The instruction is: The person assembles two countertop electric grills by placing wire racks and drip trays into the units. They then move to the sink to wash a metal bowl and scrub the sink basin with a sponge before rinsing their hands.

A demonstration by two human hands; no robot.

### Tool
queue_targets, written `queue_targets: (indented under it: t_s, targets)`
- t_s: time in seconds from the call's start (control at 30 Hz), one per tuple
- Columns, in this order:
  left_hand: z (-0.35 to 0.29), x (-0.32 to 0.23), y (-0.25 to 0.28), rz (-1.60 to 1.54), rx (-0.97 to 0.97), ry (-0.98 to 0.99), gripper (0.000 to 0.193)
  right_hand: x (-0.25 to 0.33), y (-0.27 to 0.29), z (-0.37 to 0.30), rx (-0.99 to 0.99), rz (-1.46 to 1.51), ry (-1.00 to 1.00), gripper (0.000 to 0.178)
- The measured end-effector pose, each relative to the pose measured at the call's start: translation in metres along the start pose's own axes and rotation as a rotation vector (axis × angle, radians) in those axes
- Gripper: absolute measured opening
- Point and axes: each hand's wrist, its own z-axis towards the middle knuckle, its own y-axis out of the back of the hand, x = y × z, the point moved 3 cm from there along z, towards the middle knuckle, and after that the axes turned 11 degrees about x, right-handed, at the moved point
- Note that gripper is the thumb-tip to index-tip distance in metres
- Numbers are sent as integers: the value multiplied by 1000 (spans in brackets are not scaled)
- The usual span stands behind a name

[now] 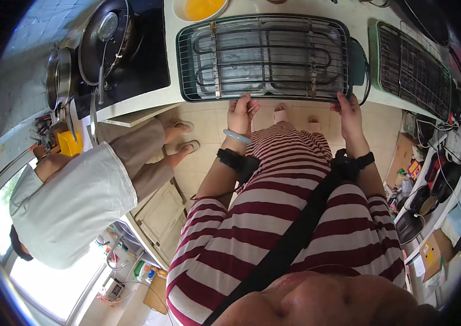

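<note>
A dark green electric grill [267, 93] lies along the front edge of the counter, topped by a wire rack and a looped black heating element, with a pale pan beneath. My left hand [241, 113] is at its near edge, left of the middle, fingers curled at the rim. At the near right corner, my right hand [349, 115] pinches the same rim between thumb and fingers. The undersides of the fingers are partly hidden. A black power cord [368, 81] hangs at the grill's right end.
A second grill rack in a green tray [412, 73] stands right on the counter. A bowl of orange-yellow liquid [203, 8] sits behind. Left are a black hob [151, 60], a wok [90, 62] with a skimmer [107, 32], and another person [78, 201] in grey. Crowded shelves [431, 217] line the right.
</note>
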Motion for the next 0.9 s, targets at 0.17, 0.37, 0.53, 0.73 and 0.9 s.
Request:
queue_targets:
  t_s: [0.17, 0.37, 0.53, 0.73, 0.9]
  targets:
    - [10, 2, 5, 69, 63, 44, 23, -4, 6, 8, 27, 54, 19, 28]
    - [15, -9, 28, 12, -30, 76, 52, 5, 9, 22, 152, -33, -29, 39]
    - [10, -50, 57, 184, -447, -249, 48, 11, 1, 33, 212, -135, -121, 47]
    - [-21, -86, -19, 1544, -461, -1119, 52, 33, -1, 24, 66, -505, -54, 49]
    - [-9, -79, -47, 1791, -335, -991, 29, 73, -15, -1, -121, -1248, -95, 33]
